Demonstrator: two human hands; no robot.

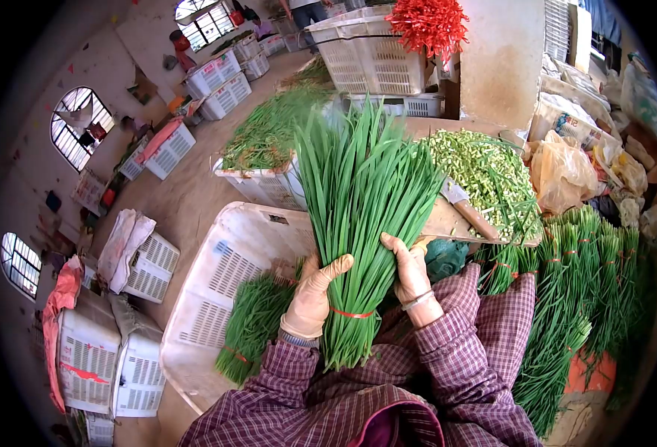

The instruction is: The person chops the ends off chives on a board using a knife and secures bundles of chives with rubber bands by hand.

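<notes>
In front of my lap stands a large bunch of green chives (369, 194), leaf tips pointing up and away. A red band (352, 314) circles its lower part. My left hand (312, 298), in a pale glove, is closed round its left side with the thumb across the leaves. My right hand (409, 272), a bracelet at its wrist, grips the right side. To the left, a white plastic crate (194, 313) holds more banded chives (257, 316). A knife (471, 212) with a wooden handle lies on a board (445, 223) beside a heap of cut stem ends (481, 167).
Several banded chive bunches (563, 290) stand at my right. Beyond my hands, another crate (269, 186) is piled with loose chives (269, 134). Red ties (427, 26) hang by a tall white crate (369, 59). Plastic bags (563, 171) lie at right; stacked crates (90, 357) stand at left.
</notes>
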